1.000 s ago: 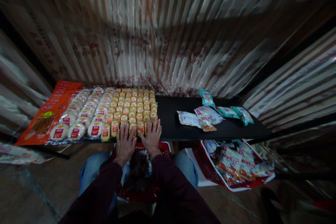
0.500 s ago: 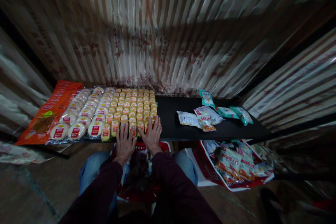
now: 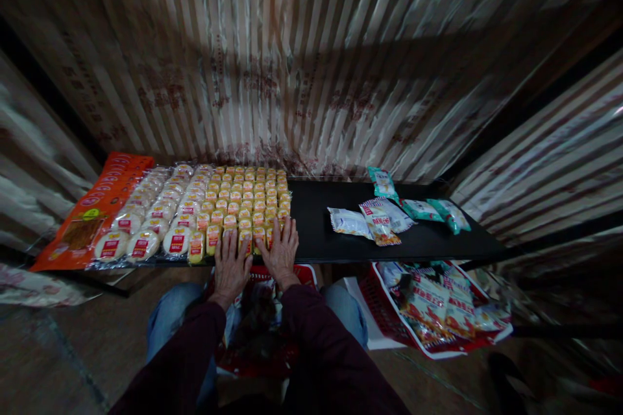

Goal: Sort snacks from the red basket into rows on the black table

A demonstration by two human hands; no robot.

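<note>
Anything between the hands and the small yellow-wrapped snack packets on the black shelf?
Nothing visible. The left hand and right hand lie flat, fingers spread, directly on the front rows of small yellow-wrapped snack packets at the near edge of the black shelf.

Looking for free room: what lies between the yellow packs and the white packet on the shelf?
Only bare black shelf between the yellow packs and the white packet, in the head view.

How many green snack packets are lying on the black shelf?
3. The back green packet lies near the wall; the middle green packet and the right green packet lie side by side toward the right end of the black shelf. More may hide under other packets.
</note>
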